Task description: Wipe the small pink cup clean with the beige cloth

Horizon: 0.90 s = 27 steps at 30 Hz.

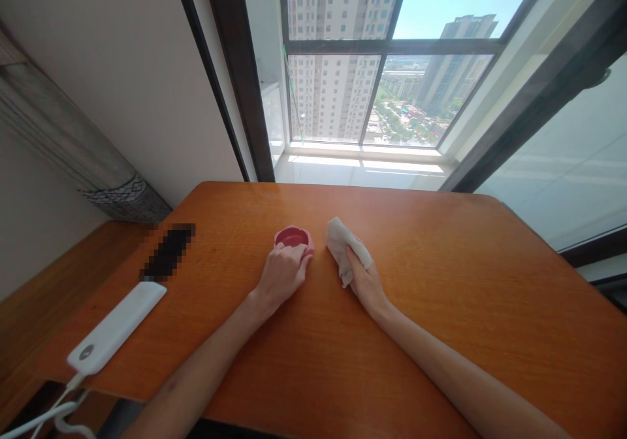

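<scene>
A small pink bowl-like dish with a scalloped rim rests on the wooden table. My left hand grips its near rim, fingers over the edge and thumb on the right side. Just to the right, my right hand holds a crumpled pale grey cloth against the tabletop, the thumb pressed over it. A narrow gap separates the cloth from the dish. The fingers of my right hand are partly hidden behind the cloth.
A white power strip-like block with a round button and white cables lies at the table's left edge. Beyond it is a pixelated dark patch. The brown table reaches the window frame; a curtain hangs at left.
</scene>
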Motion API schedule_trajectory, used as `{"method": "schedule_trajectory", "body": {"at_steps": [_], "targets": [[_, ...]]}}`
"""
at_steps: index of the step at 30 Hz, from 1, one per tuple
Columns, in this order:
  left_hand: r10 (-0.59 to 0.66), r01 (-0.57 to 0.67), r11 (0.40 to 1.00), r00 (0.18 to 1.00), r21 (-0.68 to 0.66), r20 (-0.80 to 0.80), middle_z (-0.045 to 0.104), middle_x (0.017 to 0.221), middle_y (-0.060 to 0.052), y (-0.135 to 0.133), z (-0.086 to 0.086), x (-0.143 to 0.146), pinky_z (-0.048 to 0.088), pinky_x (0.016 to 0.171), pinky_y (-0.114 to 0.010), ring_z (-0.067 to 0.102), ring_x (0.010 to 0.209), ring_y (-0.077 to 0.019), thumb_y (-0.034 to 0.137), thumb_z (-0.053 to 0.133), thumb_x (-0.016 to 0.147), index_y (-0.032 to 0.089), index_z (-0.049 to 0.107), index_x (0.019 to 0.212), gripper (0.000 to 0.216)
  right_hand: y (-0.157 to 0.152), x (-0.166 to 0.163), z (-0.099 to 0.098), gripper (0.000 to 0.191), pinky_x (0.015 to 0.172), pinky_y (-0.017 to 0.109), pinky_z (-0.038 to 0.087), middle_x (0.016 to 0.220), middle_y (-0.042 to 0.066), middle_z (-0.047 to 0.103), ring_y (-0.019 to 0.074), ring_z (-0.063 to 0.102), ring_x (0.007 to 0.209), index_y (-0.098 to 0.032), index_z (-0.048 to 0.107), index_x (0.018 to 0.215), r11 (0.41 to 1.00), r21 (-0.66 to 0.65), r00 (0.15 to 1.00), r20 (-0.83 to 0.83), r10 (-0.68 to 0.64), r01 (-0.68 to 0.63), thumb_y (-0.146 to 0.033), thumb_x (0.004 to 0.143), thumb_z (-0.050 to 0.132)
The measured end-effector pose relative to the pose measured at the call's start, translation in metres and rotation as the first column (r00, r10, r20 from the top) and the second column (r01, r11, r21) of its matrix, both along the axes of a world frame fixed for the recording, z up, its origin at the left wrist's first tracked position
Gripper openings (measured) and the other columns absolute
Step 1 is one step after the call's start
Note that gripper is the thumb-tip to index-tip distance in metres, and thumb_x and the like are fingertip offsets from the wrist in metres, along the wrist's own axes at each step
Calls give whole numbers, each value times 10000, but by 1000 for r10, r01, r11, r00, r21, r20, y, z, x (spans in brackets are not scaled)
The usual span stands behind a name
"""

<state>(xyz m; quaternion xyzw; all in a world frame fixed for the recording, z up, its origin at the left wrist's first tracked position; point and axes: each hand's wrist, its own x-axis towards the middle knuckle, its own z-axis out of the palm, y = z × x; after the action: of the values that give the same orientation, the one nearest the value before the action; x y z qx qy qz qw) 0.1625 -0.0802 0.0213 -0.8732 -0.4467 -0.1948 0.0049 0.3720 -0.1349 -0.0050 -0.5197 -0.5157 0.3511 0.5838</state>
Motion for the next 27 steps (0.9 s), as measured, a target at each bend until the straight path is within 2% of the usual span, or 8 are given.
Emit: {"method": "schedule_trajectory", "body": {"at_steps": [3, 5, 7, 9, 14, 17, 20, 27], "targets": [[-43, 39, 998, 995, 46, 86, 790, 927, -100, 0, -6, -3, 498, 883, -424, 682, 858, -267, 349, 550, 1082, 189, 715, 999, 244, -1, 10, 13, 563, 1259, 638, 414, 1568, 93, 624, 360, 564, 1472, -302, 478, 1632, 972, 67, 968, 96, -232, 226, -488, 1101, 484], [-65, 52, 996, 981, 75, 184, 792, 964, -88, 0, -7, -6, 492, 941, -435, 688, 920, -263, 374, 548, 1084, 199, 718, 1038, 248, -4, 17, 18, 614, 1305, 668, 319, 1701, 97, 477, 372, 439, 1575, -295, 385, 1689, 951, 218, 913, 298, -279, 220, -394, 1091, 483], [-57, 33, 996, 952, 84, 302, 795, 1064, -82, -1, -6, -9, 473, 1026, -453, 694, 1035, -262, 355, 508, 1094, 214, 703, 1118, 243, -7, 18, 15, 689, 1341, 680, 213, 1774, 106, 353, 375, 293, 1653, -270, 321, 1723, 955, 286, 793, 562, -235, 80, -327, 1061, 504], [-19, -11, 997, 914, 71, 406, 770, 1233, -89, -2, -3, -13, 439, 1119, -476, 671, 1199, -265, 322, 444, 1106, 230, 671, 1219, 269, -11, 13, 6, 762, 1346, 697, 153, 1786, 140, 320, 390, 235, 1672, -233, 277, 1740, 981, 187, 641, 760, -112, -51, -371, 1042, 551], [116, -89, 993, 791, -73, 601, 632, 1508, -107, 8, -12, -19, 379, 1271, -488, 546, 1465, -251, 377, 337, 1136, 254, 579, 1407, 384, -16, -5, -12, 1011, 1331, 722, 114, 1758, 212, 347, 452, 250, 1656, -173, 266, 1741, 986, -34, 435, 895, 102, -162, -722, 969, 618], [272, -81, 952, 670, -296, 691, 616, 1552, -118, 22, -27, -22, 403, 1287, -481, 550, 1491, -247, 449, 312, 1138, 236, 549, 1458, 452, -17, -7, -12, 904, 1340, 698, 108, 1756, 210, 351, 431, 255, 1659, -160, 306, 1729, 988, -35, 413, 906, 96, -153, -683, 1030, 541], [347, 4, 893, 630, -449, 695, 624, 1566, -125, 34, -39, -25, 407, 1294, -494, 568, 1492, -261, 470, 358, 1120, 222, 550, 1475, 474, -18, -6, -9, 829, 1337, 699, 124, 1757, 187, 359, 421, 264, 1658, -186, 317, 1728, 989, -31, 416, 905, 89, -145, -626, 1057, 525], [298, 81, 899, 609, -431, 735, 700, 1441, -116, 34, -40, -25, 451, 1247, -461, 649, 1366, -246, 443, 415, 1101, 213, 607, 1353, 392, -17, -6, -8, 794, 1333, 708, 135, 1752, 180, 375, 435, 286, 1646, -172, 365, 1709, 989, -48, 430, 897, 105, -141, -592, 1058, 541]]}}
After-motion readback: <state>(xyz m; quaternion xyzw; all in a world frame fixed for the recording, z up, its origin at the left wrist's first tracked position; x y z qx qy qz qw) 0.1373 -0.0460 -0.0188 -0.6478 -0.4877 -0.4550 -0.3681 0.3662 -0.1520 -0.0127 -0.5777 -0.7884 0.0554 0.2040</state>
